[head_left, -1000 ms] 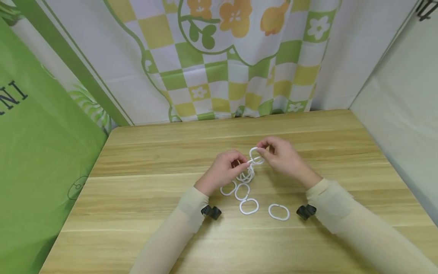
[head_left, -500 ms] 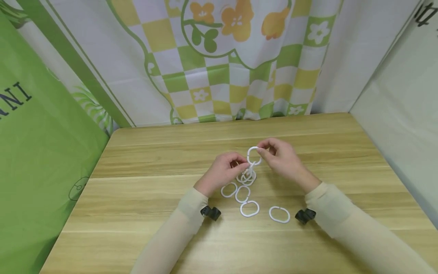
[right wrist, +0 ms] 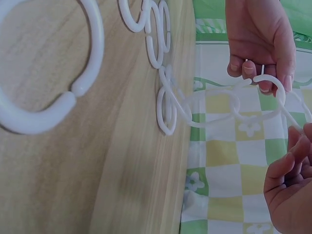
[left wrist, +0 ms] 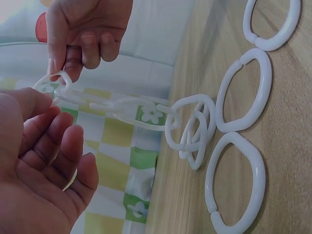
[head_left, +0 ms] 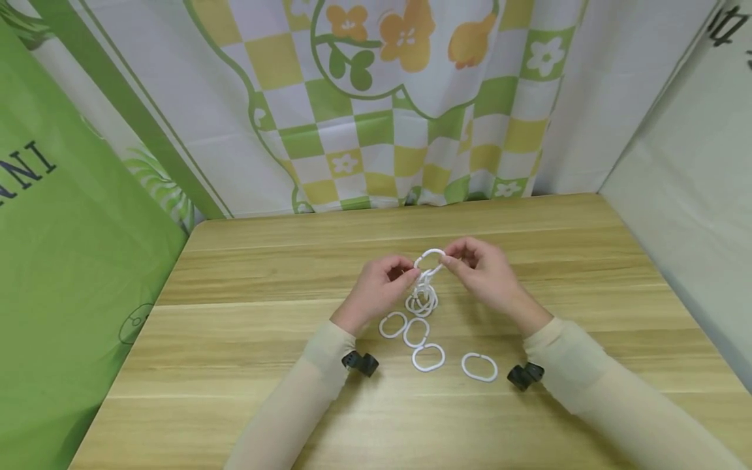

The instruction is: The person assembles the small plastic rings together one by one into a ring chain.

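White oval plastic rings, each with a slit, are linked into a chain. My right hand [head_left: 490,274] pinches the right side of the top ring [head_left: 433,250] between thumb and index finger. At that ring's lower left, my left hand [head_left: 378,287] pinches with thumb and index finger, its other fingers loosely bent in the left wrist view. Below the hands the linked rings [right wrist: 282,97] hang down, the lower ones bunched [left wrist: 212,114] on the table. An open slit shows in one ring near the left fingertips in the right wrist view.
Several loose rings lie nearer the body on the wooden table [head_left: 264,365]: a close group with one ring [head_left: 429,371] in front, and another ring [head_left: 482,380] apart to the right. A checked curtain [head_left: 376,130] hangs behind the far edge.
The top ring has tilted and shifted slightly left. My left hand has moved a little left and up, to that ring's side. The right hand stays nearly in place; the loose rings have not moved.
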{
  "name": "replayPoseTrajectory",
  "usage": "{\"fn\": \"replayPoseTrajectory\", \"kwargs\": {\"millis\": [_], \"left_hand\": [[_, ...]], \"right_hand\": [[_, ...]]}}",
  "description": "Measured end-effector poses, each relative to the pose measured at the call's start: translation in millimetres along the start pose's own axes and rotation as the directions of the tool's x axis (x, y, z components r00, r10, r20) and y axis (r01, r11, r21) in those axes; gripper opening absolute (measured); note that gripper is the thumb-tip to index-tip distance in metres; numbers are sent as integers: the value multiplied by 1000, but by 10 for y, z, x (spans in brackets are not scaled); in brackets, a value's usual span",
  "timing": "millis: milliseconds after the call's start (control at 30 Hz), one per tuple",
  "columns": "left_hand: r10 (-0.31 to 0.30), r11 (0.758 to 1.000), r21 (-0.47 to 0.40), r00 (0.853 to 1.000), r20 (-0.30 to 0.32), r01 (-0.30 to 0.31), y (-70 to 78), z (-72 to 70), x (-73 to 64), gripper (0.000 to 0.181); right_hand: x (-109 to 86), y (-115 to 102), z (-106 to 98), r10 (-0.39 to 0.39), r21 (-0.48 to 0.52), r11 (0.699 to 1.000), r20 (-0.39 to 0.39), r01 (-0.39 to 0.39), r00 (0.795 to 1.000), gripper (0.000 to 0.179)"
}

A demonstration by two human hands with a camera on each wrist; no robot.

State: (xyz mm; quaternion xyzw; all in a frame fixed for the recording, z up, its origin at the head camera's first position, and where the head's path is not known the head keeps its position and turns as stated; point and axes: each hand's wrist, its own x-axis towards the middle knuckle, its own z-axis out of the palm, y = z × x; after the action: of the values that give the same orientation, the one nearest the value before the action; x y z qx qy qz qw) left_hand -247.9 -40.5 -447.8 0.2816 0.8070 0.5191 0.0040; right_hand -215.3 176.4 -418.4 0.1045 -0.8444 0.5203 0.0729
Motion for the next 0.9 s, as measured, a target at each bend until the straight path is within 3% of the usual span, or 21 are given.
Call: {"fn": "replayPoseTrajectory", "kwargs": {"millis": [300,467,567,700,767,900], "left_hand": [[-12,1000,0,1000,-19,12,-12,-32,-13,13],[3,1000,13,1000,-24,-3,15,-57,19,13],[18,1000,20,1000,-26,-18,21,-71,36,11],[31,999,27,999,-19,-30,10,-73,40,10],[35,999,25,999,-14,-35,0,-68,35,10],[39,999,12,999,-6,-39,-24,-55,18,9]], "right_hand": [[-86,117,5,8,-56,998,80,-3,997,11],[-159,193,-56,0,-154,988,204,32,979,11],[-236,241,-128,17,-216,975,330,58,944,11],[-358,302,-211,32,-261,959,483,108,875,6],[-418,332,-240,32,-273,953,533,136,846,3],[-532,368,-272,45,-327,927,576,181,816,8]]}}
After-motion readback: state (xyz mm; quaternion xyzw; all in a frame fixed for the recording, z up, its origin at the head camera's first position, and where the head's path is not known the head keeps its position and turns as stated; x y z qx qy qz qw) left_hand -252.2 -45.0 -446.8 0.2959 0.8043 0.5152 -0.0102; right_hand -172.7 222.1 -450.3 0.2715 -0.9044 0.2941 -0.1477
